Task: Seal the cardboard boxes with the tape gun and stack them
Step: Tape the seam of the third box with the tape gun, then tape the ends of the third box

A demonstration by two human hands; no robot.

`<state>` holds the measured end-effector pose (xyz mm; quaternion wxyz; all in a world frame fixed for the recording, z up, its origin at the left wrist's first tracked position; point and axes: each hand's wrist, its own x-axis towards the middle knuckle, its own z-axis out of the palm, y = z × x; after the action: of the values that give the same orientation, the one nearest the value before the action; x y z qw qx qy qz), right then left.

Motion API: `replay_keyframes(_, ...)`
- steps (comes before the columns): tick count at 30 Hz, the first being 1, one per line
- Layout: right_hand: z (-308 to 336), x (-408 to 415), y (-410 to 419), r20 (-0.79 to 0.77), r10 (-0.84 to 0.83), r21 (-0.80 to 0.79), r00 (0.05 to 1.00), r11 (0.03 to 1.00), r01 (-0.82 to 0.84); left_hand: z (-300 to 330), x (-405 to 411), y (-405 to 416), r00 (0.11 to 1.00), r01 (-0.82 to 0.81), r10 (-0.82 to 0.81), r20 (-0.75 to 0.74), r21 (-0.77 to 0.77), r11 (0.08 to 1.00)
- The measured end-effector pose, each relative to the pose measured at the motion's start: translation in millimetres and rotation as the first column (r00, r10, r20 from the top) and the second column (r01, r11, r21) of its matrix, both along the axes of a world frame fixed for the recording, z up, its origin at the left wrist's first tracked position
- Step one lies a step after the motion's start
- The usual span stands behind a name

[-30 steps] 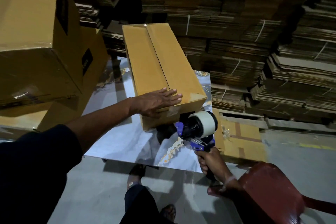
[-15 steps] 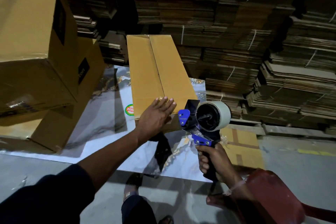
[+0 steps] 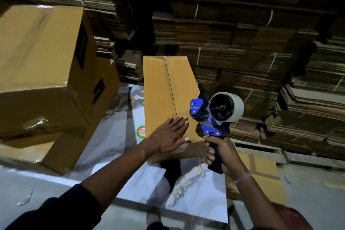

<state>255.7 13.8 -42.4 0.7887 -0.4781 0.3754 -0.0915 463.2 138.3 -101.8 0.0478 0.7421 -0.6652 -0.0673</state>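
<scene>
A long cardboard box (image 3: 168, 87) lies on the marble-patterned table (image 3: 115, 136), its two top flaps meeting in a centre seam. My left hand (image 3: 169, 136) presses flat on the box's near end with straight fingers. My right hand (image 3: 222, 153) grips the handle of a blue tape gun (image 3: 214, 114) with a white tape roll, held upright in the air just right of the box's near corner. The gun does not touch the box.
Two large taped boxes (image 3: 43, 65) are stacked on the table's left side. Bundled flat cardboard (image 3: 261, 43) fills the wall behind and to the right. A red chair (image 3: 291, 216) sits at the lower right. A round sticker (image 3: 141, 131) is on the table.
The tape gun has risen from below the box's near end to beside its top corner. My left hand has stayed on the box's near end, now lying along the seam.
</scene>
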Motion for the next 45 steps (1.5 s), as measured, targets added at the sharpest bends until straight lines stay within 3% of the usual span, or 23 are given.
replay_keyframes(13,-1,120,-80,-0.018,-0.023,-0.082,1.000,0.996,0.022,1,118,-76,0.971,-0.236,0.236,0.030,0.003,0.972)
replay_keyframes(20,1,169,-116,-0.039,-0.032,-0.131,0.999,0.991,0.027,-4,164,-104,0.960,-0.275,0.277,0.037,-0.052,0.960)
replay_keyframes(24,-1,196,-135,-0.037,-0.045,-0.278,0.998,0.960,0.033,-3,181,-111,0.926,-0.373,0.375,0.035,-0.067,0.926)
replay_keyframes(27,0,211,-147,-0.005,-0.045,-0.389,0.999,0.920,0.040,-2,192,-105,0.836,-0.546,0.549,0.010,-0.097,0.832)
replay_keyframes(31,0,220,-161,-0.002,-0.032,-0.424,0.999,0.905,0.028,-2,195,-98,0.633,-0.774,0.762,-0.135,-0.119,0.622)
replay_keyframes(35,-7,223,-158,-0.009,-0.005,-0.350,1.000,0.937,0.001,6,194,-101,0.475,-0.868,0.777,-0.413,-0.075,0.490)
replay_keyframes(38,-12,219,-156,0.001,-0.004,-0.296,1.000,0.955,0.004,12,195,-100,0.398,-0.904,0.774,-0.493,-0.069,0.421)
replay_keyframes(42,-15,199,-148,-0.026,0.023,-0.269,0.999,0.963,-0.029,7,201,-94,0.457,-0.883,0.750,-0.477,-0.146,0.445)
replay_keyframes(45,-14,173,-128,-0.045,0.063,-0.256,0.997,0.964,-0.072,4,204,-88,0.546,-0.828,0.697,-0.465,-0.171,0.534)
